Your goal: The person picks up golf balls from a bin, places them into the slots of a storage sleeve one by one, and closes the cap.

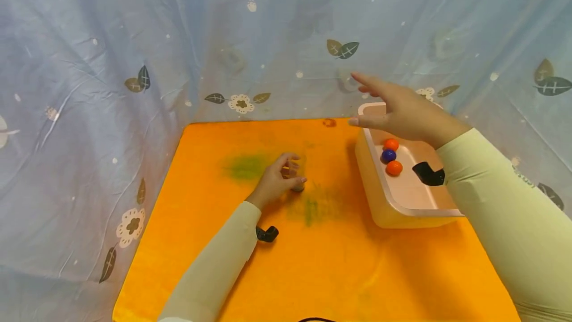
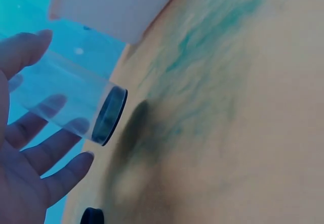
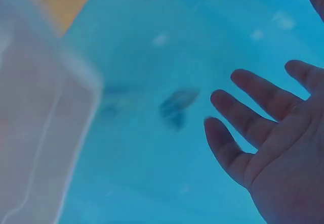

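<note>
In the head view my left hand (image 1: 278,179) is over the middle of the orange table, its fingers and thumb curved round a clear cylindrical cup (image 2: 83,85). The cup's dark end (image 2: 110,116) points towards the tabletop, as the left wrist view shows, and some fingers show through the clear wall. My right hand (image 1: 397,108), its fingers spread and holding nothing, hovers above the left rim of a pale pink bin (image 1: 377,183). Inside the bin lie an orange ball (image 1: 391,144), a blue ball (image 1: 389,156) and another orange ball (image 1: 394,168).
The orange tabletop (image 1: 201,242) bears green stains and a small reddish mark (image 1: 329,122) at its back edge. A patterned blue curtain (image 1: 277,29) hangs behind and on both sides. Black devices (image 1: 267,234) are on both wrists.
</note>
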A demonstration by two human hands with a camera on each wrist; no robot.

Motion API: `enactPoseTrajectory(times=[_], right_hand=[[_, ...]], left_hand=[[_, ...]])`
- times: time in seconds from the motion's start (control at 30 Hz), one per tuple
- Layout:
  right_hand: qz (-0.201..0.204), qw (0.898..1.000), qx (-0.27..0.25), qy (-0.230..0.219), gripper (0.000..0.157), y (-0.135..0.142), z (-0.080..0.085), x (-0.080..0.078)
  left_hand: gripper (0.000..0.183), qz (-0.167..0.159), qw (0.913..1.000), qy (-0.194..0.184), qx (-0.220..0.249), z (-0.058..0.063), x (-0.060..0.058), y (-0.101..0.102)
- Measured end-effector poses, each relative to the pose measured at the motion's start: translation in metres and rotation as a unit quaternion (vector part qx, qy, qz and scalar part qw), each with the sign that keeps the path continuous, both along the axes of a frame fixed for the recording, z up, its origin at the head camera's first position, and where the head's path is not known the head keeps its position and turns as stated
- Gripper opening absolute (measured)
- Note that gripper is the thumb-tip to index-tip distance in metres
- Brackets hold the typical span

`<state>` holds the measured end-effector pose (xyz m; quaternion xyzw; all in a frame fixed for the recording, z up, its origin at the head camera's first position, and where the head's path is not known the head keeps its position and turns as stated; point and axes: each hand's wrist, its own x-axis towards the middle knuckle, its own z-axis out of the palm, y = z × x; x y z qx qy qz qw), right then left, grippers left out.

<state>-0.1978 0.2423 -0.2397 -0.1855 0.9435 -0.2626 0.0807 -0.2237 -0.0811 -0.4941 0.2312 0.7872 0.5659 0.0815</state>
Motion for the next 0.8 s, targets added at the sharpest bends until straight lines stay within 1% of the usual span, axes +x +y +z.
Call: enactPoseTrajectory(times=[0.1,0.2,0.3,0.43,0.53,0.57,0.63,0.67,0.7,0.73,0.8], right_hand=[[-0.047,0.998,0.010,-0.043,0.106,0.024,-0.013,-0.024],[-0.073,0.994,0.043,-0.071,0.106,0.047,-0.037,-0.040],[-0.073,0.992,0.072,-0.073,0.099,0.068,-0.070,-0.050],[-0.051,0.992,0.096,-0.057,0.089,0.085,-0.113,-0.058],[-0.030,0.992,0.116,-0.047,0.069,0.090,-0.136,-0.061],[-0.025,0.991,0.124,-0.041,0.063,0.090,-0.142,-0.062],[-0.017,0.990,0.135,-0.040,0.045,0.091,-0.151,-0.061],[-0.012,0.990,0.135,-0.044,0.039,0.091,-0.154,-0.061],[-0.014,0.988,0.142,-0.052,0.037,0.092,-0.156,-0.060],[-0.013,0.988,0.148,-0.051,0.037,0.094,-0.158,-0.061],[-0.019,0.987,0.144,-0.067,0.035,0.097,-0.161,-0.063]], left_hand=[[0.060,-0.018,0.9996,-0.007,0.019,0.001,0.010,-0.001],[0.058,-0.032,0.9986,-0.020,0.037,0.001,0.020,-0.003],[0.059,-0.042,0.9975,-0.027,0.049,0.002,0.031,-0.006],[0.058,-0.053,0.9962,-0.032,0.061,0.004,0.042,-0.010],[0.059,-0.061,0.9958,-0.030,0.061,0.003,0.048,-0.012],[0.059,-0.062,0.9959,-0.027,0.059,0.003,0.050,-0.013],[0.059,-0.063,0.9961,-0.021,0.058,0.000,0.052,-0.013],[0.059,-0.064,0.9960,-0.020,0.060,-0.001,0.052,-0.013],[0.059,-0.064,0.9957,-0.021,0.064,-0.002,0.053,-0.013],[0.059,-0.064,0.9954,-0.023,0.067,-0.004,0.054,-0.013],[0.059,-0.064,0.9948,-0.028,0.074,-0.006,0.055,-0.013]])
